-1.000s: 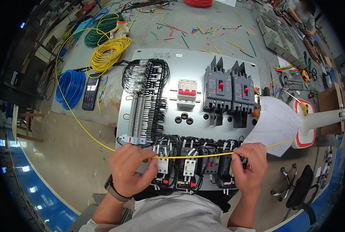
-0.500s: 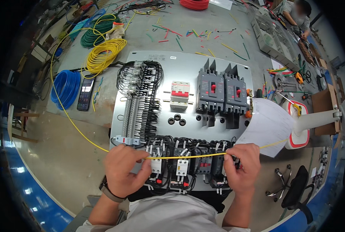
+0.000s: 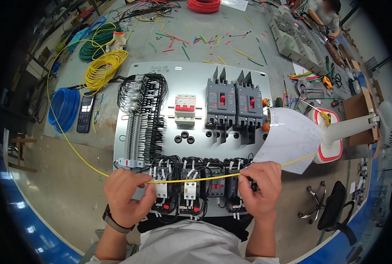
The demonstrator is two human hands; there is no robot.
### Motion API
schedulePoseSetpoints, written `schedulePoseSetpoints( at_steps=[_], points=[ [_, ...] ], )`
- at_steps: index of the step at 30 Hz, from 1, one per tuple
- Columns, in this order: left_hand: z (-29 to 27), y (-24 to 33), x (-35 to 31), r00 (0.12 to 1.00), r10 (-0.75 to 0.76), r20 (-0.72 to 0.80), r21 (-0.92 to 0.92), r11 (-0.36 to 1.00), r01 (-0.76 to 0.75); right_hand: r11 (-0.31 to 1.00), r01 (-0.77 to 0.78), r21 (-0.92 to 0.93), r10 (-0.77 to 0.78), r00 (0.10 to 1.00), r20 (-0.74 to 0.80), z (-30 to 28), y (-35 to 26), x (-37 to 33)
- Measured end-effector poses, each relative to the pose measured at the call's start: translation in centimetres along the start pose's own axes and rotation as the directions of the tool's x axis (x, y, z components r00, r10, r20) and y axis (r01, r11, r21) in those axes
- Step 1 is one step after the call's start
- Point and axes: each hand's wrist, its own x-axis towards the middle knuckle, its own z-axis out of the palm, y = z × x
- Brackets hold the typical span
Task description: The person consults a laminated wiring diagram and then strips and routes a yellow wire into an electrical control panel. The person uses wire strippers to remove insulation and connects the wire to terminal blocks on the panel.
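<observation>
A yellow wire (image 3: 196,179) is stretched between my two hands, over the near edge of a metal mounting panel (image 3: 149,66). My left hand (image 3: 127,196), closed, pinches it between thumb and fingers; from there it loops back to the yellow coil (image 3: 105,66). My right hand (image 3: 262,187) grips it too, and the wire's free end sticks out past that hand over a paper sheet (image 3: 288,136). Below the wire sit contactors (image 3: 190,190) with black leads. Farther up the panel are a terminal strip (image 3: 136,136), a small breaker (image 3: 185,108) and two large grey breakers (image 3: 221,103).
Blue (image 3: 64,108), green (image 3: 92,47) and red (image 3: 204,5) wire coils lie on the table, with a phone (image 3: 85,114) by the blue one. Wire offcuts (image 3: 211,40) are scattered beyond the panel. At right stand a white-and-red lamp (image 3: 330,147) and, far off, another person (image 3: 321,17).
The view has shifted, so the panel and table appear farther left. Both hands keep hold of the yellow wire, stretched much as before.
</observation>
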Motion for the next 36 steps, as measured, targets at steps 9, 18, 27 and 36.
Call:
schedulePoseSetpoints(
  at_steps=[9, 18, 27, 36],
  points=[
    [-0.3, 0.5, 0.3, 0.999, 0.030, 0.011, 0.022, 0.999, -0.030, 1.000, 0.013, 0.016, -0.013, 1.000, 0.002, 0.0, -0.1, 0.0],
    [0.4, 1.4, 1.3, 0.996, 0.071, 0.050, 0.023, 0.997, -0.073, 0.999, 0.022, 0.034, -0.022, 1.000, 0.000, -0.1, -0.1, -0.1],
    [0.9, 1.3, 1.5, 0.996, 0.062, 0.064, 0.015, 0.998, -0.063, 0.999, 0.024, 0.023, -0.025, 1.000, 0.007, -0.1, -0.1, 0.2],
    [0.5, 1.0, 1.7, 0.997, 0.062, 0.056, 0.001, 0.998, -0.062, 1.000, 0.024, 0.007, -0.023, 1.000, -0.009, 0.1, 0.0, 0.1]
  ],
)
